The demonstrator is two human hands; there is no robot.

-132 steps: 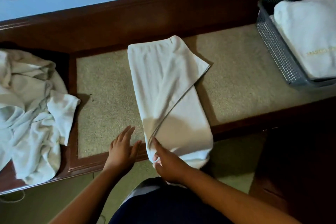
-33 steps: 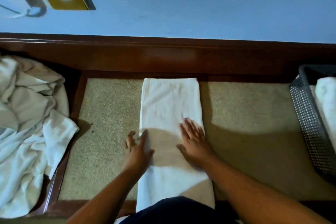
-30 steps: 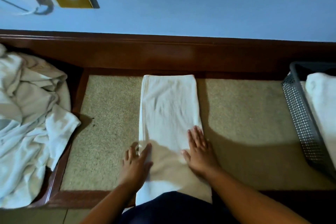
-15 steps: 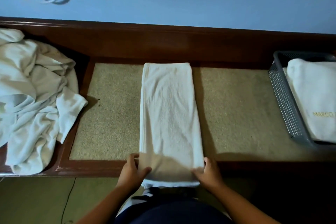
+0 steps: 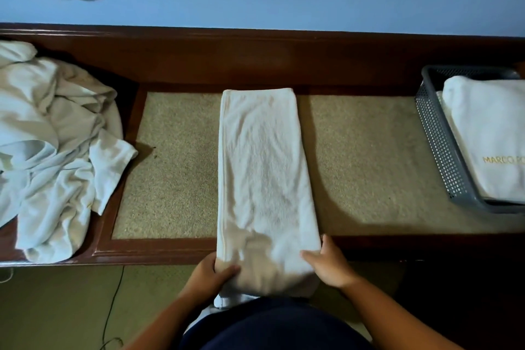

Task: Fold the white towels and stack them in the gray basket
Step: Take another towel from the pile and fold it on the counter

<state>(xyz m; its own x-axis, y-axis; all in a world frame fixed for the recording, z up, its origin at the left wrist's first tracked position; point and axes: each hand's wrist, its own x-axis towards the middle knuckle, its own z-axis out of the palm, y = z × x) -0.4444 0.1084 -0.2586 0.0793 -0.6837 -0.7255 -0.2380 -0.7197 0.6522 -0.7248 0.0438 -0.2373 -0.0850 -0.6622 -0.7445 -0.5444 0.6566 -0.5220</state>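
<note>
Towel (image 5: 264, 179) lies as a long strip down the middle of the mat (image 5: 369, 165), running 12 to 6. Its far end sits square near the wooden rail (image 5: 255, 60) and its near end overhangs the front edge at 6. At that end the left hand (image 5: 207, 275) grips the near-left corner, thumb on top, fingers hidden underneath. The right hand (image 5: 329, 267) grips the near-right corner the same way. My read: lengthwise folds are done and the crosswise fold is about to start. Next move is to lift both corners together and carry the near end toward 12 until it meets the far edge. Keep the corners level so the strip doesn't skew, then flatten the crease. It probably needs one more halving to match the footprint of the folded towel (image 5: 488, 136) sitting in the basket (image 5: 437, 150) at 3. After that it shifts right and goes on top of that one. The pile (image 5: 51, 150) of loose towels at 9 is untouched, so the task looks far from finished. Risk: the layers of the strip are loose and may slide apart if only the top layer is pinched.
</note>
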